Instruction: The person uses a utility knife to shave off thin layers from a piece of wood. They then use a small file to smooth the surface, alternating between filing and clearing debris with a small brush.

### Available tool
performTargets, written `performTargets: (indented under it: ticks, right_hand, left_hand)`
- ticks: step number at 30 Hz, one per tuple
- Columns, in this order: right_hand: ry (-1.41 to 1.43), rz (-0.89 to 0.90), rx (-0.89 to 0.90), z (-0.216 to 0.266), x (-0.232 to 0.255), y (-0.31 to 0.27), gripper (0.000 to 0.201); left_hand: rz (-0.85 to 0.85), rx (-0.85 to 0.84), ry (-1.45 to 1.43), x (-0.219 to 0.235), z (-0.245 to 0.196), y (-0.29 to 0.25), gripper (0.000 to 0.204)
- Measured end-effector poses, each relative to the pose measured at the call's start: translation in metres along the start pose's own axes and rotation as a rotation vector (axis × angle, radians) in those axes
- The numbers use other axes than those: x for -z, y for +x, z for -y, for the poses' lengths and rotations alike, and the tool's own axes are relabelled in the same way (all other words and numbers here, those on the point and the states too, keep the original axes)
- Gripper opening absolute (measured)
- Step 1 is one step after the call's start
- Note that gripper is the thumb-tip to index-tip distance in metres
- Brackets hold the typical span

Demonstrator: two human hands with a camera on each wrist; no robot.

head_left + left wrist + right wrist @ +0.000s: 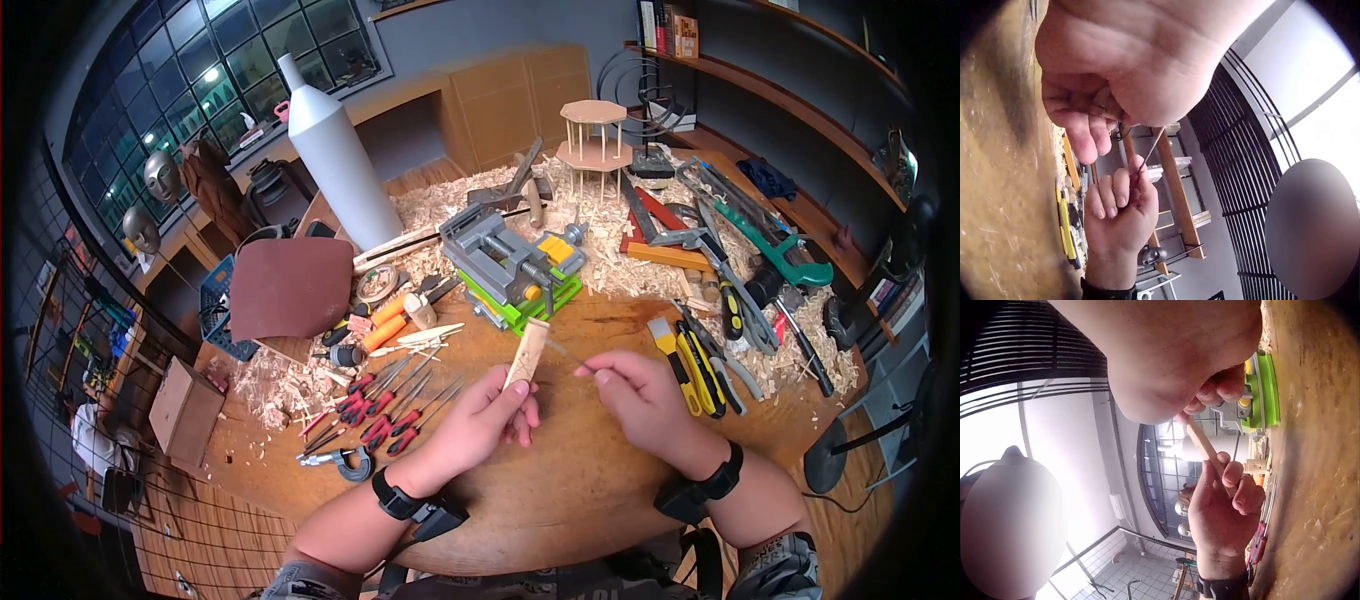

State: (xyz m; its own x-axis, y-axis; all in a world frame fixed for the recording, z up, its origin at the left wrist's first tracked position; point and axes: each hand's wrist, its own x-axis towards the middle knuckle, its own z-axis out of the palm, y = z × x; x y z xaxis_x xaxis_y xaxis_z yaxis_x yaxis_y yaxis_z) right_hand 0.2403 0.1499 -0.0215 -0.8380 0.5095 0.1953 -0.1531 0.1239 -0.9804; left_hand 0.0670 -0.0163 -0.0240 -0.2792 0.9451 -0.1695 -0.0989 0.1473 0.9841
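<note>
My left hand [488, 418] grips a short flat strip of pale wood [527, 355], thumb along its face, its upper end pointing away from me. To its right, my right hand [645, 398] pinches a thin rod-like tool [566, 353] between thumb and fingers, and the tool's tip reaches toward the wood. The left wrist view shows the slim shaft [1152, 149] rising from the right fingertips; its kind cannot be told. Seen from the right wrist, the wood strip [1202, 440] slants up out of the left fingers. Both hands are over the wooden bench [540, 500].
Ahead stands a grey vise on a green base [510, 260]. Red-handled files [385, 410] and a micrometer [345, 462] lie left; yellow utility knives [700, 370] and a scraper [672, 350] lie right. Wood shavings [600, 255] cover the back, around a small two-tier wooden stand [593, 150].
</note>
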Motion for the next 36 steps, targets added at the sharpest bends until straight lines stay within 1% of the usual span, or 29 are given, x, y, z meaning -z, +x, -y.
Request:
performTargets:
  ticks: [2,5,9,11,12,14,15,17,18,20,21,23,24,26,29,30,32,33,35,36]
  right_hand:
    - [-0.177,0.042,0.015,0.009,-0.005,-0.002,0.023]
    - [-0.207,0.08,0.047,0.0,-0.006,-0.001,0.025]
    - [-0.207,0.072,0.062,-0.002,-0.007,0.0,0.025]
    - [-0.263,0.073,0.014,0.0,-0.005,0.0,0.024]
    - [-0.263,0.074,0.015,0.001,-0.006,0.0,0.024]
    - [-0.291,0.045,0.078,0.003,-0.006,-0.001,0.024]
    - [-0.292,0.045,0.08,0.009,-0.005,-0.001,0.024]
    - [-0.555,0.079,0.132,0.02,-0.001,-0.001,0.021]
    - [-0.555,0.079,0.13,0.016,0.0,0.0,0.021]
    - [-0.716,-0.002,0.447,0.006,0.0,0.002,0.021]
    - [-0.716,-0.003,0.447,0.007,0.001,0.001,0.021]
    - [-1.023,0.023,0.47,0.012,0.003,-0.001,0.02]
    - [-1.024,0.023,0.47,0.012,0.002,-0.001,0.02]
    - [-1.032,0.025,0.507,0.01,-0.001,-0.002,0.019]
    - [-1.018,0.002,0.536,0.009,-0.003,-0.002,0.019]
    - [-1.02,0.002,0.536,0.01,-0.003,-0.002,0.019]
    - [-0.966,0.019,0.475,0.013,-0.003,-0.003,0.019]
    - [-0.965,0.02,0.476,0.01,-0.004,-0.003,0.019]
    - [-0.738,0.031,0.441,-0.001,-0.006,-0.002,0.019]
    - [-0.739,0.031,0.441,-0.004,-0.007,-0.002,0.019]
  left_hand:
    - [-0.009,-0.028,-0.019,-0.002,-0.002,-0.001,0.025]
    - [-0.023,-0.038,-0.008,-0.005,-0.003,-0.003,0.026]
    - [-0.027,-0.07,0.012,-0.005,-0.001,-0.004,0.027]
    - [-0.052,-0.115,0.175,-0.005,-0.002,-0.006,0.027]
    - [-0.054,-0.116,0.174,-0.006,-0.002,-0.006,0.027]
    - [-0.147,-0.141,0.343,-0.008,-0.001,-0.005,0.027]
    - [-0.148,-0.143,0.343,-0.008,-0.001,-0.005,0.027]
    - [-0.277,-0.321,0.762,-0.008,-0.002,-0.004,0.024]
    - [-0.276,-0.32,0.761,-0.009,-0.002,-0.004,0.024]
    - [-0.38,-0.31,1.064,-0.011,-0.003,-0.006,0.023]
    - [-0.379,-0.31,1.064,-0.011,-0.006,-0.007,0.023]
    - [-0.374,-0.281,1.33,-0.01,-0.011,-0.009,0.024]
    - [-0.374,-0.281,1.329,-0.009,-0.01,-0.008,0.024]
    - [-0.405,-0.396,1.377,-0.008,-0.008,-0.008,0.026]
    - [-0.378,-0.434,1.413,-0.006,-0.009,-0.01,0.025]
    - [-0.378,-0.435,1.412,-0.006,-0.01,-0.009,0.025]
    - [-0.348,-0.509,1.416,-0.005,-0.011,-0.01,0.024]
    - [-0.349,-0.508,1.416,-0.006,-0.012,-0.011,0.024]
    - [-0.285,-0.52,1.433,-0.011,-0.013,-0.011,0.024]
    - [-0.285,-0.52,1.433,-0.014,-0.008,-0.01,0.024]
